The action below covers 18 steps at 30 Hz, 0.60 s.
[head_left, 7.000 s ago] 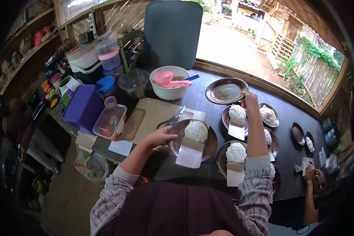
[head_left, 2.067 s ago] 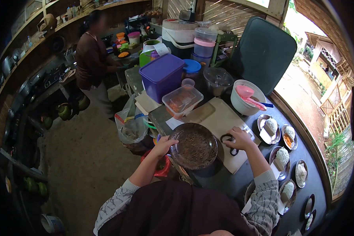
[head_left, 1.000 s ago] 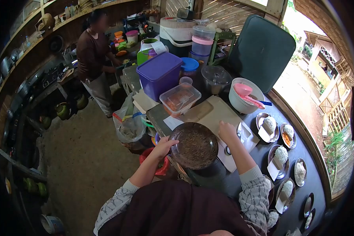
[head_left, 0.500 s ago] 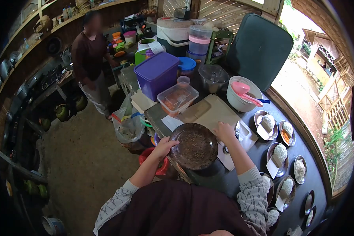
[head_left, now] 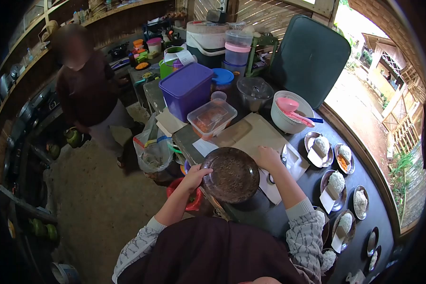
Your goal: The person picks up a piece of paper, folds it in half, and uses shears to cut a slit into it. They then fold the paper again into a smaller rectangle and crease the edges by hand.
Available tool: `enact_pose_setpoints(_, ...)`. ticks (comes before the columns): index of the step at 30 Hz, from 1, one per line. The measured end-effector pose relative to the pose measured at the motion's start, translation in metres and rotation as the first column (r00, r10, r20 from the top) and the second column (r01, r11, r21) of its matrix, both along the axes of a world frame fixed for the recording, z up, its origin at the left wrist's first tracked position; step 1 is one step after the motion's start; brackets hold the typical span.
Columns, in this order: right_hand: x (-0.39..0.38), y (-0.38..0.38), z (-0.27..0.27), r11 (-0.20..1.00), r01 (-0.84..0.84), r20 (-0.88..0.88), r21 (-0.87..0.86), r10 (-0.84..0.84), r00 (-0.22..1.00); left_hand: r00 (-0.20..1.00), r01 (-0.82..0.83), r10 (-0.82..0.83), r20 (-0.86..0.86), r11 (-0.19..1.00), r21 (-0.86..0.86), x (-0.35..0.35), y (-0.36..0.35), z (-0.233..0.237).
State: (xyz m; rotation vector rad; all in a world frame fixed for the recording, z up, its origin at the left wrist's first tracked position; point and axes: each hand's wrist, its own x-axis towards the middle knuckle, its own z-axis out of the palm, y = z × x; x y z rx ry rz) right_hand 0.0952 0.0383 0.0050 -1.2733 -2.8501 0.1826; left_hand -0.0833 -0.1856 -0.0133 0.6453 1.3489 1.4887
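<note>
My left hand [head_left: 195, 174] grips the near-left rim of a round dark brown plate [head_left: 232, 176], held at the table's corner. Its inside is bare. My right hand [head_left: 268, 156] rests on the stack of brown paper sheets [head_left: 265, 138] just right of the plate, fingers flat on the paper. Black-handled scissors [head_left: 271, 179] lie partly hidden under my right wrist. To the right, several small plates with white rice mounds and paper slips [head_left: 317, 147] [head_left: 334, 184] stand in two rows on the dark table [head_left: 364, 241].
A white bowl with a pink ladle [head_left: 292, 113], a clear tub of orange food [head_left: 212, 116], a purple box [head_left: 186, 90] and stacked containers [head_left: 236, 47] crowd the table's far end. A person in dark clothes [head_left: 87, 94] stands on the floor at left. A plastic bag [head_left: 151, 151] hangs at the table edge.
The person at the left has turned from the counter and come closer along the floor. My right hand has shifted slightly on the paper; the left hand keeps hold of the plate.
</note>
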Motion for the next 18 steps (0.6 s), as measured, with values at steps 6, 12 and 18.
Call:
enact_pose_setpoints(6, 0.003, 0.001, 0.004, 0.991, -0.065, 0.062, -0.118, 0.073, 0.995, 1.000, 0.024, -0.024, -0.004, 1.000, 0.000, -0.009, 0.001, -0.007)
enact_pose_setpoints(12, -0.001, -0.011, 0.007, 0.998, -0.050, 0.069, -0.036, 0.053, 0.996, 0.998, 0.022, -0.023, -0.055, 0.999, -0.026, -0.006, 0.000, -0.002)
enact_pose_setpoints(18, 0.007, 0.009, 0.012, 0.991, 0.136, -0.337, 0.001, -0.128, 0.933, 0.999, 0.041, -0.042, 0.003, 0.997, 0.068, -0.005, 0.008, -0.016)
